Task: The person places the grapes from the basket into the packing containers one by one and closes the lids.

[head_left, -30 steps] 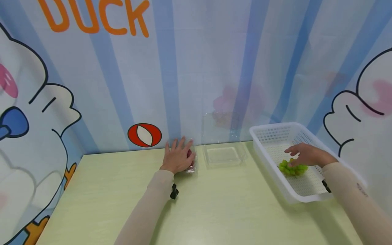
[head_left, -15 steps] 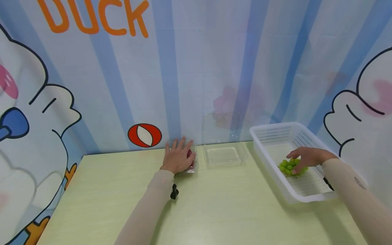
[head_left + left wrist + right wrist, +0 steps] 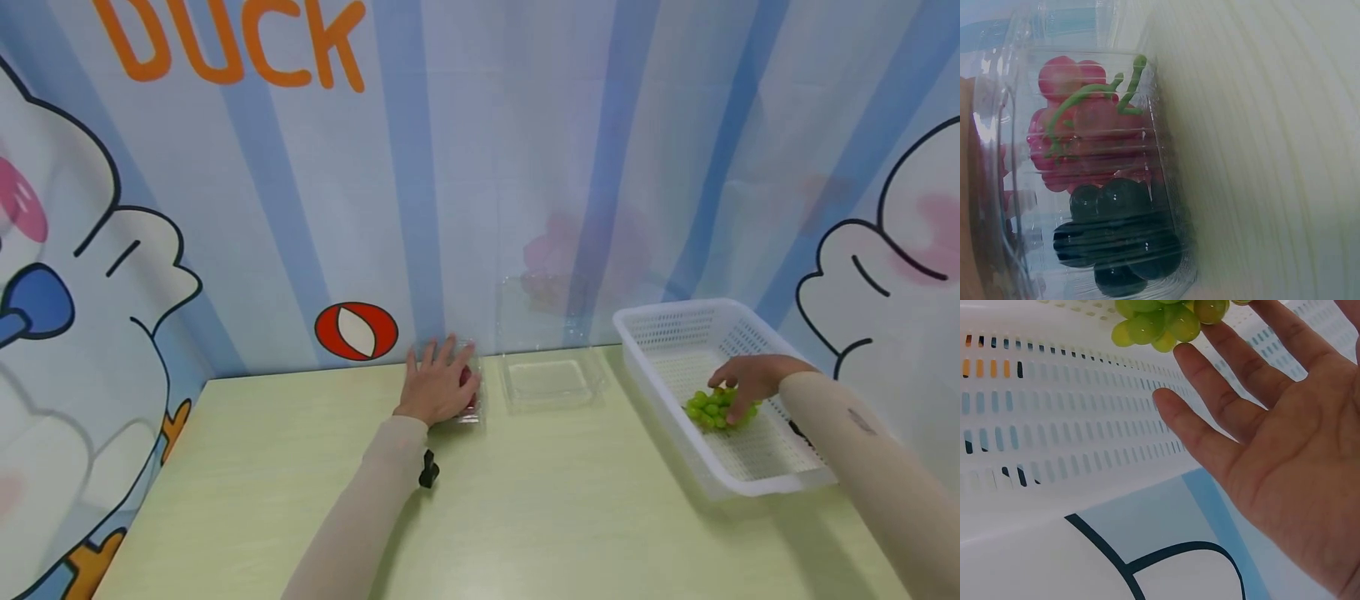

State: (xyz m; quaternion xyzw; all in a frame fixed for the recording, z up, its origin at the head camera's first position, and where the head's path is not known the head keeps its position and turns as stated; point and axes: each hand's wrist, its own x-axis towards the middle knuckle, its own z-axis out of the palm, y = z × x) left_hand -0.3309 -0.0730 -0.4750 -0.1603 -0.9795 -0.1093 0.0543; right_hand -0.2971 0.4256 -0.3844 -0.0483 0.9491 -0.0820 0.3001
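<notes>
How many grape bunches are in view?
3 in view: a green bunch in the white basket, at the right hand; a red bunch and a dark bunch in the clear plastic box under the left hand. More may be hidden.

Long plain beige fabric sleeve (image 3: 360, 508) on left arm, cuff ending at wrist. Small black angular piece (image 3: 429, 469) jutting from right side of that cuff. Similar beige fabric sleeve on right arm (image 3: 855, 450); small grey oval marking (image 3: 861, 421) on forearm, detail unreadable. Left grip (image 3: 437, 390), right grip (image 3: 756, 380) bare.
</notes>
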